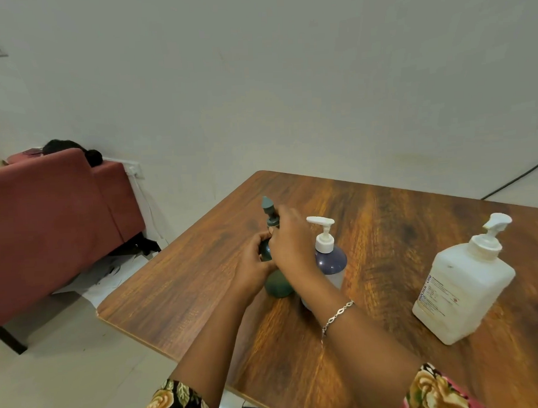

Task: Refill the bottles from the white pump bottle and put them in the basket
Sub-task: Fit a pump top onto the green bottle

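"Wood-grain table (385,217) is filling most of my feed," I'm telling the spotter. "The white pump bottle (462,291) is standing upright toward its right side, well apart from the hands. The purple bottle with the white pump (333,258) is standing just beside the green pump bottle (279,285), which is sitting upright toward the table's left side. No basket is showing."

"What are the hands doing?"

"The left hand (251,260) is wrapping round the green bottle's shoulder, steadying it. The right hand (291,240) is curling its fingers over the pump collar (273,223). I'm judging that it's unscrewing the pump, the first step toward refilling."

"What are you worrying about?"

"The right forearm is crossing in front of the purple bottle, possibly touching it, so a wide twist could be knocking it over. And if the left grip is slipping, the green bottle could be turning with the collar, or tipping."
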